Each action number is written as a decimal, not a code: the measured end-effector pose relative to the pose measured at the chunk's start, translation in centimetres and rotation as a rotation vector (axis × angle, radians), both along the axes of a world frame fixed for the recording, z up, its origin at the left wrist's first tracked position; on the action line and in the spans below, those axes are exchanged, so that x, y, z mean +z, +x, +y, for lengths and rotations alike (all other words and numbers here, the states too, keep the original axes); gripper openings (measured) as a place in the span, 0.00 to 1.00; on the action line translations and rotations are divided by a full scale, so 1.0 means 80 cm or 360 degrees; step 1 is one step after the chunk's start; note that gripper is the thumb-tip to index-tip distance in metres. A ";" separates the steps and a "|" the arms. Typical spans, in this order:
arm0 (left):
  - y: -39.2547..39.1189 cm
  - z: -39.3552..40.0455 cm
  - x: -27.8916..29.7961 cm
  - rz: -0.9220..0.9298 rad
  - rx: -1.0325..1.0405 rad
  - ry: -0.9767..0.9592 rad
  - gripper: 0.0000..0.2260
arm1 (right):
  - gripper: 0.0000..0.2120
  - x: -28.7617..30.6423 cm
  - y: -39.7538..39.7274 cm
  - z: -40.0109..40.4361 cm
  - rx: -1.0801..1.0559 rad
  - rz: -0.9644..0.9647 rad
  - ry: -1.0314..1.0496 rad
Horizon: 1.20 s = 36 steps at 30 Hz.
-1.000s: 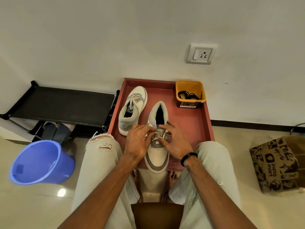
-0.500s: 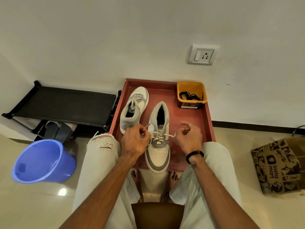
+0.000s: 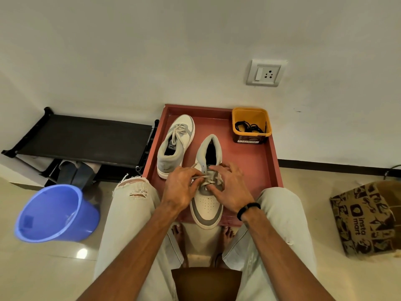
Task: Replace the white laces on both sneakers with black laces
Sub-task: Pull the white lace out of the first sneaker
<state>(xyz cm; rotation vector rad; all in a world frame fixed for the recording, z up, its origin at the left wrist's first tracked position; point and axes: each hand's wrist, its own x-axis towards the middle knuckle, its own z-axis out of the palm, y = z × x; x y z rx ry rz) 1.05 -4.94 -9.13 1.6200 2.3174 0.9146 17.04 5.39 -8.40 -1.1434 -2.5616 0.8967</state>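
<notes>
Two grey-and-white sneakers lie on the red tray (image 3: 256, 161). Left of the tray stand a blue bucket (image 3: 55, 213) and a black rack (image 3: 82, 137). The far sneaker (image 3: 175, 144) keeps its white lace tied. On the near sneaker (image 3: 207, 205), the left hand (image 3: 180, 190) pinches the white lace (image 3: 206, 178); the right hand (image 3: 231, 189) curls onto the crossings. Black laces (image 3: 248, 127) fill the yellow tub (image 3: 251, 115) at the tray's far right corner.

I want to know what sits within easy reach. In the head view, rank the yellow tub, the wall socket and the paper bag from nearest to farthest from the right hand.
From the right hand:
1. Yellow tub, on the tray's far right corner.
2. Paper bag, on the floor at right.
3. Wall socket, up on the wall.
</notes>
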 end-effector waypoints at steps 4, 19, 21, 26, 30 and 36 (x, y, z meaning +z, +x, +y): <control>-0.008 -0.001 0.005 -0.0049 0.0191 0.0079 0.07 | 0.28 0.004 -0.001 0.001 -0.0008 -0.0047 0.0014; -0.015 -0.001 0.007 -0.0439 0.0986 0.0335 0.03 | 0.28 0.014 0.002 -0.002 -0.0057 -0.0006 -0.0013; -0.015 0.000 0.011 -0.0478 0.1025 0.0412 0.01 | 0.28 0.015 0.001 -0.002 -0.0060 -0.0013 -0.0012; -0.018 -0.002 0.013 -0.0528 0.1060 0.0548 0.04 | 0.27 0.015 0.001 -0.002 -0.0063 -0.0023 -0.0010; -0.018 -0.003 0.012 -0.0523 0.1089 0.0559 0.05 | 0.27 0.015 0.002 -0.002 -0.0072 -0.0012 -0.0011; -0.012 -0.007 -0.001 -0.0240 0.0758 0.0193 0.18 | 0.26 0.013 0.000 -0.002 -0.0068 0.0014 -0.0016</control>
